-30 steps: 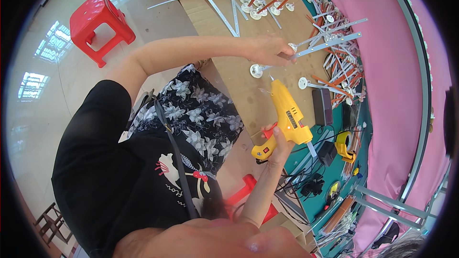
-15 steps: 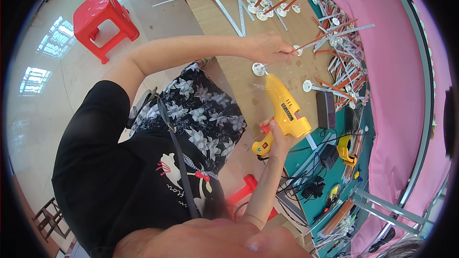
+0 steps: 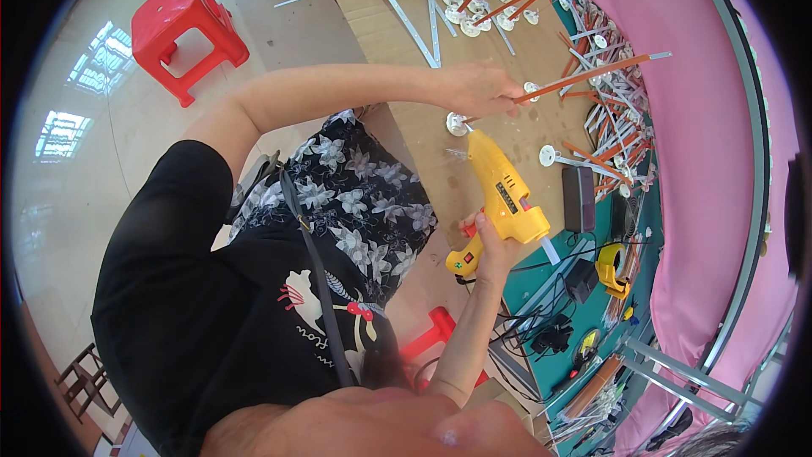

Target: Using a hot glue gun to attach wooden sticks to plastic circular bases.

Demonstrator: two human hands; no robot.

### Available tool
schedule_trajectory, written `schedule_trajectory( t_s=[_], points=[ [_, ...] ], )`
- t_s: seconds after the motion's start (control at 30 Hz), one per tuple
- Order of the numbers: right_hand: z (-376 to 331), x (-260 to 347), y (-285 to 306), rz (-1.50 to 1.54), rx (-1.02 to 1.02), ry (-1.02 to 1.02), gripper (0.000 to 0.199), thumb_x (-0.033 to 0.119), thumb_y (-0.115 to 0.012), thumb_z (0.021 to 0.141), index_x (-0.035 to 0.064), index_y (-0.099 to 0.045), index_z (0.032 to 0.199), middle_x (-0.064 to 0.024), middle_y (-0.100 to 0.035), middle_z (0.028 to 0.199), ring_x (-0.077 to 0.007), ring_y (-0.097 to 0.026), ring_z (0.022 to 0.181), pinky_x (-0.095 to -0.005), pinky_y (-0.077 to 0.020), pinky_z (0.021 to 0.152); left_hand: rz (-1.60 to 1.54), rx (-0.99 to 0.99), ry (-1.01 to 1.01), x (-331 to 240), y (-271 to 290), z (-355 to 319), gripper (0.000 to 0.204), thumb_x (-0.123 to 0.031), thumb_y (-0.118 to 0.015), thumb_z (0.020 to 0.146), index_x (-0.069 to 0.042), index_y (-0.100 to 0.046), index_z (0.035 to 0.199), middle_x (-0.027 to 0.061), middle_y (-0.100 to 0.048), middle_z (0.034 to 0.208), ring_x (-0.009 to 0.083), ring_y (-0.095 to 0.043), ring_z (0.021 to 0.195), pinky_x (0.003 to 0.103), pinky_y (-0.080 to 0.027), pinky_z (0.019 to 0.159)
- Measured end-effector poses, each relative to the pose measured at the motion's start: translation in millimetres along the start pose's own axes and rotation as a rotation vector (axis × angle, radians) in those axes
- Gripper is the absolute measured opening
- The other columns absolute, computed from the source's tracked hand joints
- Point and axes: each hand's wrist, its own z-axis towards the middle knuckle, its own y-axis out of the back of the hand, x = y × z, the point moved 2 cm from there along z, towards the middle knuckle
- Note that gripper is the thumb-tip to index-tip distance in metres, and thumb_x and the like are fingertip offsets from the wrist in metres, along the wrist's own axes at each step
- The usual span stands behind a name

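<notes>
The right hand (image 3: 491,245) is gripping the yellow glue gun (image 3: 499,195), nozzle pointing at the white disc (image 3: 458,124) on the cardboard surface (image 3: 406,51). The left hand (image 3: 478,89) is pinching an orange strip (image 3: 584,76) just above that disc. Judgement: the strip end needs steady holding over the disc while glue is going on. Beyond the disc, loose strips and discs (image 3: 617,118) are crowding the surface; cables (image 3: 550,322) are trailing behind the gun.

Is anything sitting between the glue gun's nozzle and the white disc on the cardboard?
Nothing visible: the yellow glue gun in the right hand points its nozzle at the white disc, with only bare cardboard between.
</notes>
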Motion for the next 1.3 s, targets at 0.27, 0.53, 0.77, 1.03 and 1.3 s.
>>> schedule_trajectory(
  t_s=[0.27,0.53,0.77,1.03,1.3],
  points=[
    [0.0,0.9,0.3,-0.018,0.028,-0.017,0.02,0.002,-0.061,0.078,-0.004,-0.049,0.094,-0.0089,-0.057,0.072,-0.0171,-0.058,0.061,-0.029,-0.0481,0.056,0.015,0.011,-0.037,-2.2,2.8,-1.8,0.033,-0.013,-0.041,0.085,-0.004,-0.057,0.112,0.0057,-0.067,0.086,0.017,-0.061,0.058,0.03,-0.048,0.06],
    [0.5,-1.9,1.1,-0.004,0.029,-0.01,0.025,-0.001,-0.059,0.078,-0.0028,-0.046,0.099,-0.0084,-0.054,0.074,-0.0153,-0.056,0.06,-0.0297,-0.0485,0.056,0.007,0.026,0.003,-5.0,3.2,-2.8,0.032,-0.016,-0.042,0.084,-0.006,-0.059,0.109,0.0045,-0.068,0.091,0.0208,-0.063,0.063,0.033,-0.048,0.066],
    [2.3,-4.6,2.9,-0.024,0.024,-0.012,0.027,0.0,-0.06,0.077,-0.0023,-0.046,0.1,-0.0082,-0.055,0.075,-0.0145,-0.056,0.06,-0.0286,-0.048,0.055,-0.011,0.05,0.052,-4.5,3.2,-1.9,0.032,-0.016,-0.042,0.084,-0.006,-0.059,0.109,0.004,-0.068,0.091,0.0208,-0.063,0.066,0.034,-0.048,0.067],
    [1.3,-3.1,-1.9,-0.009,-0.023,0.042,0.02,0.003,-0.062,0.075,-0.0017,-0.051,0.092,-0.008,-0.055,0.067,-0.0172,-0.056,0.054,-0.0264,-0.0446,0.049,-0.02,0.028,-0.026,-0.4,2.9,-1.4,0.031,-0.011,-0.042,0.085,-0.002,-0.058,0.11,0.0063,-0.067,0.085,0.0171,-0.06,0.057,0.031,-0.047,0.059],
    [0.7,-2.6,-0.8,-0.038,-0.027,0.035,0.02,0.003,-0.061,0.075,-0.0017,-0.05,0.091,-0.0075,-0.054,0.066,-0.0174,-0.056,0.054,-0.0258,-0.0437,0.049,-0.027,0.016,-0.031,-0.9,3.8,-4.4,0.03,-0.012,-0.041,0.086,-0.002,-0.059,0.108,0.0068,-0.066,0.081,0.0172,-0.06,0.056,0.031,-0.047,0.058]
  ],
)
